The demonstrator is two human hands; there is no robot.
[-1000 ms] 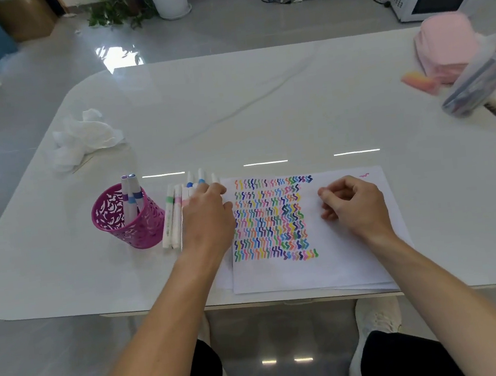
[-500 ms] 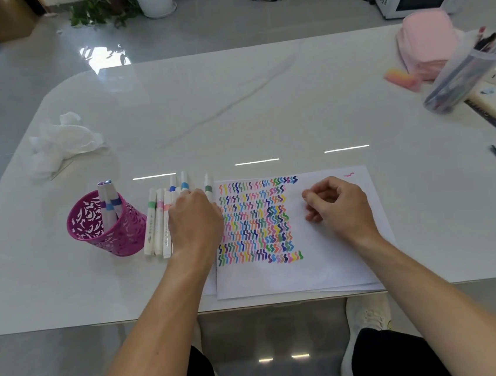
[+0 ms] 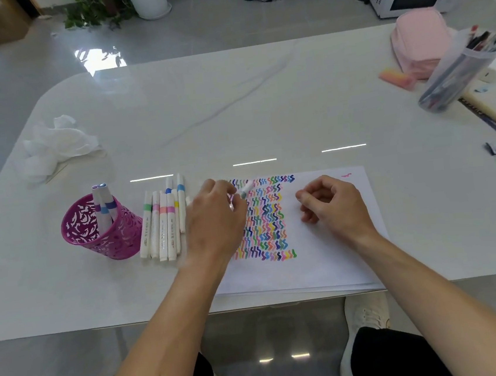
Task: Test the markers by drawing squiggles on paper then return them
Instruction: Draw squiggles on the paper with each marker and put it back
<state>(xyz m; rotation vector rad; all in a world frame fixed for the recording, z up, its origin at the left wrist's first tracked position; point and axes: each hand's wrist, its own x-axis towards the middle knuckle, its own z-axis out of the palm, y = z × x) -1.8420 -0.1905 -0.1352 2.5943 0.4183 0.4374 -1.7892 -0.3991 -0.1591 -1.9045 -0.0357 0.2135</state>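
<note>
Markers (image 3: 162,224) lie in a row on the white surface (image 3: 232,113) between a purple cup (image 3: 104,233) holding two more and the paper (image 3: 339,257) full of squiggles (image 3: 269,216), with crumpled tissue (image 3: 55,146) far to the left. Print on their barrels is too small to read. Left hand (image 3: 213,219) hovers over the paper's edge, fingers pinching one marker (image 3: 246,188), and right hand (image 3: 332,203) rests on the paper, fingers curled around nothing.

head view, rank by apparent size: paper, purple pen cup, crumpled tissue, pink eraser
1. paper
2. purple pen cup and crumpled tissue look about alike; the tissue lies farther off, so I won't rank them
3. pink eraser
</note>
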